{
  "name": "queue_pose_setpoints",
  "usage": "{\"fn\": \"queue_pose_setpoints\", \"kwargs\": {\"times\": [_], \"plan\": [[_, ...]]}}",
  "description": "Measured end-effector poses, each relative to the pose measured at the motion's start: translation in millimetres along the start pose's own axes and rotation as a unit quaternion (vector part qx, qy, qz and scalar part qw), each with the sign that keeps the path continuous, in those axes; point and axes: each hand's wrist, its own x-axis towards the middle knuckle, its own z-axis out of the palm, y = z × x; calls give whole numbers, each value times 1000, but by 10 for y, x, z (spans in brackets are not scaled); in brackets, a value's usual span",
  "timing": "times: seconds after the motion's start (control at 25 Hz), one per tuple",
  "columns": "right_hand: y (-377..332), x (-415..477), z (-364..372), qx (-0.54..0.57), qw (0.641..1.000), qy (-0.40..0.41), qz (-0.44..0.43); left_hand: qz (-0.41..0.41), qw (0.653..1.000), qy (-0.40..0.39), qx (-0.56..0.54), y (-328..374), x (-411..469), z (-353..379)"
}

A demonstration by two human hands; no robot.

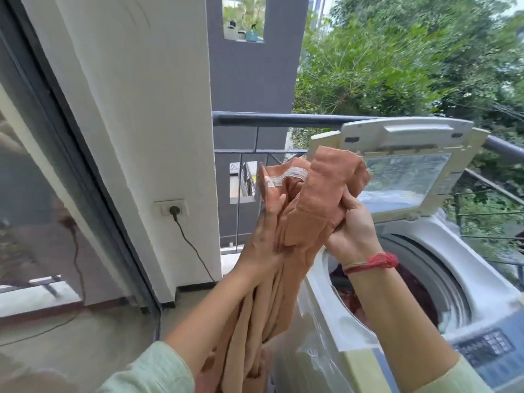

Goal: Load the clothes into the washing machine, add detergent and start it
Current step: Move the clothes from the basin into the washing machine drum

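Balcony laundry – both hands, left hand and right hand, grip orange garment raised beside open washing machine, apparently straightening it for drum

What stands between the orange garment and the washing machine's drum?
Nothing visible. The lid is raised and the drum is open; dark red clothes lie inside. The left hand and right hand hold the orange garment beside its rim.
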Motion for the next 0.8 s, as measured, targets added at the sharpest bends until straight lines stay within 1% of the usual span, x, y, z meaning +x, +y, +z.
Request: {"fn": "queue_pose_setpoints", "kwargs": {"times": [0.08,0.16,0.2,0.28,0.36,0.48,0.6,0.64,0.68,0.8], "plan": [[-377,-11,-204,-14,998,21,-56,69,998,-9,10,215,287,338],[-820,-6,-434,-41,991,47,-116,113,994,1,4,429,616,654],[-1060,0,-572,-60,986,66,-140,128,992,3,0,529,801,824],[-1596,28,-942,-89,977,104,-163,132,991,-21,-15,826,1164,1223],[-2033,102,-1363,-95,970,141,-171,102,991,-84,-23,1020,1460,1629],[-2495,291,-1984,-91,970,165,-155,88,967,-233,-49,1036,1743,2244],[-2636,550,-2496,-122,962,213,-121,-11,937,-340,-82,862,1761,2682],[-2606,658,-2688,-137,957,234,-101,-44,926,-362,-94,753,1711,2817],[-2545,757,-2864,-144,953,253,-80,-75,922,-372,-78,621,1651,2922],[-2252,968,-3341,-139,946,293,-16,-127,917,-379,25,229,1417,3034]]}}
